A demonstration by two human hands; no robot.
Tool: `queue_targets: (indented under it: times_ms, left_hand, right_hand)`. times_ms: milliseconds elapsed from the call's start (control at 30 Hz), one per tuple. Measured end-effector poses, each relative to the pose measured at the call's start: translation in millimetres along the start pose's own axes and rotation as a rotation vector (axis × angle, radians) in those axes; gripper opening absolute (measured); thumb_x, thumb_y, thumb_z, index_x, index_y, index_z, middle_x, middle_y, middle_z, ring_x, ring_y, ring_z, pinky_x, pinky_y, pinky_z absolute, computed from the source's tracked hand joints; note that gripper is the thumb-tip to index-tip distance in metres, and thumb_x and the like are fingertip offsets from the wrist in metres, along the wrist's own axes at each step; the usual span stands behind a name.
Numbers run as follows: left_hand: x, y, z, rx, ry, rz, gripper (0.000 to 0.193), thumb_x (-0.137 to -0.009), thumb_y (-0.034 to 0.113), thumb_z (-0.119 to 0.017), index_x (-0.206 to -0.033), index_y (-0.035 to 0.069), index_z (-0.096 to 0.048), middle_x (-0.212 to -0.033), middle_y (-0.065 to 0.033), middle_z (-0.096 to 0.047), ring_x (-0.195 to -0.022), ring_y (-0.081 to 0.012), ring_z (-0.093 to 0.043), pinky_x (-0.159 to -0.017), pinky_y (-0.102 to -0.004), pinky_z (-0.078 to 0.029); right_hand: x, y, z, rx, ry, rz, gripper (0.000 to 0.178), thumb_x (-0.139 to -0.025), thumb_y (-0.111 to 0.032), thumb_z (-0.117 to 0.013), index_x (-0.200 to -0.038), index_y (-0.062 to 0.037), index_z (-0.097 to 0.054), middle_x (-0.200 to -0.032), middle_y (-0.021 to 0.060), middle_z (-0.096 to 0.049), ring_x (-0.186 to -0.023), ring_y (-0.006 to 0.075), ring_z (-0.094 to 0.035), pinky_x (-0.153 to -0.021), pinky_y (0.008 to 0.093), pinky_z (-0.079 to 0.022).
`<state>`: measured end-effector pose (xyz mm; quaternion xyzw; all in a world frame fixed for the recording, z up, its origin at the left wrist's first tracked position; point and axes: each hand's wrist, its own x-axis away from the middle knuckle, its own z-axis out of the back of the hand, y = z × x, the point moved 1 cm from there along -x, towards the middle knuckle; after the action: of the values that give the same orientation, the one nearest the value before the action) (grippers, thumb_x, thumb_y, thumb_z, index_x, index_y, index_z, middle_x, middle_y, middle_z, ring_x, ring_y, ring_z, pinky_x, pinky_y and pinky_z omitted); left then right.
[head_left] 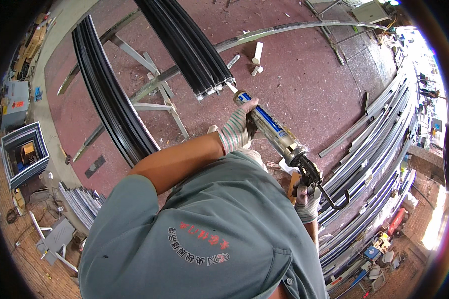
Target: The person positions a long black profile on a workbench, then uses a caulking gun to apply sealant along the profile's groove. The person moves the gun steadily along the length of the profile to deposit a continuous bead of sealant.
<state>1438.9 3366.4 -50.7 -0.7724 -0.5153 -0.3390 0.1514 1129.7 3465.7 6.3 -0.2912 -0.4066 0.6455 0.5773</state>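
Observation:
A caulking gun (274,127) with a blue-labelled sealant tube lies slantwise across both my hands. My left hand (237,128), in a striped knit glove, wraps round the front of the tube behind the nozzle. Farther back, my gloved right hand (306,203) grips the gun's black handle beneath the hooked rod. The white nozzle tip (231,87) is at the cut end of a bundle of black profiles (187,47); whether it touches cannot be made out. White sealant-like smears show on that end.
Another long black profile bundle (107,94) lies to the left. Metal rails on stands (159,79) support the bundles. Many loose profiles (379,149) are piled along the right. A dark framed bin (26,154) stands at the far left, and a white offcut (257,52) lies on the reddish floor.

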Motion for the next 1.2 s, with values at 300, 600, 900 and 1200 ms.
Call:
queue_targets:
  times_ms: [300,600,900,1200]
  left_hand:
    - [-2,-1,-4,-0.016,-0.020,0.013,0.037,-0.096,0.041,-0.066,-0.107,0.008,-0.053,-0.095,-0.0090,-0.064,-0.085,-0.0264,-0.072,-0.077,-0.0515,-0.063]
    - [-3,-4,-4,-0.021,-0.057,0.014,0.037,-0.095,0.042,-0.069,-0.100,0.008,-0.056,-0.089,-0.0078,-0.065,-0.078,-0.0236,-0.072,-0.068,-0.0410,-0.067]
    - [-8,-8,4,-0.056,-0.023,0.006,0.037,-0.095,0.044,-0.067,-0.099,0.008,-0.057,-0.088,-0.0081,-0.065,-0.076,-0.0238,-0.072,-0.065,-0.0436,-0.067]
    - [-17,-23,15,0.010,0.011,0.034,0.038,-0.094,0.044,-0.069,-0.102,0.008,-0.057,-0.094,-0.0108,-0.065,-0.084,-0.0274,-0.071,-0.076,-0.0507,-0.065]
  right_hand:
    - [3,6,3,-0.035,0.007,-0.135,0.055,-0.089,-0.054,-0.073,-0.108,-0.0045,-0.057,-0.083,-0.0007,-0.060,-0.070,0.0091,-0.056,-0.059,0.0243,-0.046]
    - [-5,-46,-11,-0.151,0.043,-0.156,0.039,-0.093,-0.035,-0.066,-0.109,-0.0008,-0.061,-0.084,0.0004,-0.061,-0.074,0.0104,-0.054,-0.064,0.0262,-0.045]
    - [12,-52,10,-0.650,-0.135,-0.357,0.065,-0.086,-0.066,-0.070,-0.099,-0.0040,-0.060,-0.080,-0.0010,-0.059,-0.060,0.0101,-0.051,-0.051,0.0265,-0.037]
    - [17,-31,10,-0.482,-0.072,-0.375,0.075,-0.083,-0.070,-0.068,-0.119,-0.0039,-0.063,-0.093,-0.0021,-0.064,-0.066,0.0073,-0.053,-0.056,0.0207,-0.039]
